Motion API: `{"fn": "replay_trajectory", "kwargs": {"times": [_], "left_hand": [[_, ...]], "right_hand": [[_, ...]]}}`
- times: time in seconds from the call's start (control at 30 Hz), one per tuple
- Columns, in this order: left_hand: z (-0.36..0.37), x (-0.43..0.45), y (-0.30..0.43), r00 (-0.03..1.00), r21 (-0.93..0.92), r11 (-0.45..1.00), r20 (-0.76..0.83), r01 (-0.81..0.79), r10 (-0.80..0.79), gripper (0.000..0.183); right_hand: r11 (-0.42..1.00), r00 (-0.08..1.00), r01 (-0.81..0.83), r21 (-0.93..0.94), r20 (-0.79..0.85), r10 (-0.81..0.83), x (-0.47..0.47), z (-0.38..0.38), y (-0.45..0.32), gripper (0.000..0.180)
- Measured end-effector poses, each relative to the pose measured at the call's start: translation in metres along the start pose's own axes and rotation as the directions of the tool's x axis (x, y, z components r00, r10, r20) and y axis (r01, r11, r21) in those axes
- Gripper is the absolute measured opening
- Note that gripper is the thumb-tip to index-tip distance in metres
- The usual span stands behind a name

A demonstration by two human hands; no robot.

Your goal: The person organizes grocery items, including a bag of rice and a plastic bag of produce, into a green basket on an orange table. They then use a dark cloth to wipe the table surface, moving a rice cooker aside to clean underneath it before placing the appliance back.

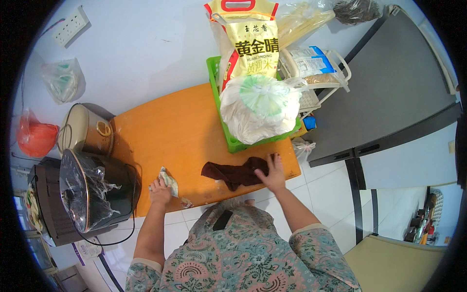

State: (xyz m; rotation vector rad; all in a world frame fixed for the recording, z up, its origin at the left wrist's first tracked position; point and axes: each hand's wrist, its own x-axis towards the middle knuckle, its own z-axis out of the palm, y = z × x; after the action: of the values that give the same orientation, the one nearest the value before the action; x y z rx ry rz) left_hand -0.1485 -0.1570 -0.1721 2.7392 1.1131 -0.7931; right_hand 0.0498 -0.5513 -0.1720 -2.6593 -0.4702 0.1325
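On the left part of the orange wooden tabletop [164,124], my left hand [160,192] lies over a small crumpled pale-green patterned cloth or paper [170,183]. Part of that piece sticks out beyond my fingers; whether they grip it is hidden. Farther right, a dark brown cloth [233,174] lies bunched near the table's front edge. My right hand [274,174] rests at its right end, fingers spread and the thumb over the fabric. A small crumpled scrap [186,203] sits at the front edge, between the hands but closer to the left one.
A green plastic basket [237,146] holds a rice bag [255,51] and a tied white plastic bag [261,116]. Left stand a rice cooker [91,131] and a dark lidded pot [109,189] with a hanging cord. A grey refrigerator [383,80] stands right, beside a white rack [310,98].
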Motion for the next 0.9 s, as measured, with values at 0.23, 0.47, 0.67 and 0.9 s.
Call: {"fn": "replay_trajectory", "kwargs": {"times": [0.23,0.47,0.67,0.9], "left_hand": [[-0.004,-0.002,0.0,0.999,0.004,0.999,-0.019,-0.04,0.04,0.063],[0.001,0.005,-0.008,0.996,0.02,0.997,-0.052,-0.069,0.07,0.063],[-0.016,-0.011,-0.011,0.949,-0.413,0.864,-0.24,-0.289,0.203,0.048],[-0.038,-0.031,-0.005,0.906,-0.84,0.355,-0.419,-0.41,0.055,0.036]], "right_hand": [[0.976,0.963,0.218,0.009,0.159,-0.217,-0.01,0.043,-0.087,0.066],[0.928,0.969,0.213,0.307,0.057,-0.242,-0.007,0.027,-0.101,0.053],[0.986,0.989,0.149,0.076,-0.012,-0.149,-0.013,-0.02,0.024,0.06],[0.965,0.95,0.26,0.033,0.171,-0.262,-0.022,-0.011,0.004,0.069]]}}
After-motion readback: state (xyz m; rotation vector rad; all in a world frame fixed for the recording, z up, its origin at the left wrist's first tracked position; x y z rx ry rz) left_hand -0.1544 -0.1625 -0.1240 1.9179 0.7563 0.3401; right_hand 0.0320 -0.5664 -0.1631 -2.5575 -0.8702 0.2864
